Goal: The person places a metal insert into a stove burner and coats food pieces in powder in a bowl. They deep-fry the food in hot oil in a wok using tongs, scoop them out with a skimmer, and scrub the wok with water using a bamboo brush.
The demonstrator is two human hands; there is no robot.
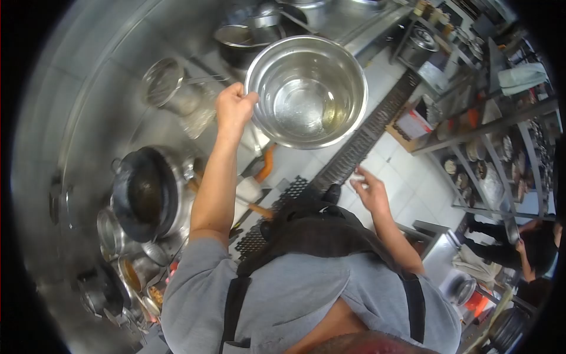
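My left hand [234, 109] is closed on the left rim of a large stainless steel bowl [257, 109], the thumb over the edge. The bowl is held out over the floor, its inside facing me; a yellowish patch shows low on its right inner wall, and I cannot tell whether it is liquid or a reflection. Lower right, my right hand [371, 192] hangs free above the floor with its fingers apart and slightly curled, holding nothing.
A black wok [127, 197] sits on the steel range to the left, near a wire-mesh strainer [163, 82]. Pots [236, 36] stand behind the bowl. A floor drain grate [354, 147] crosses the white tiles [407, 171]. Shelving [489, 133] and another person [533, 248] are at right.
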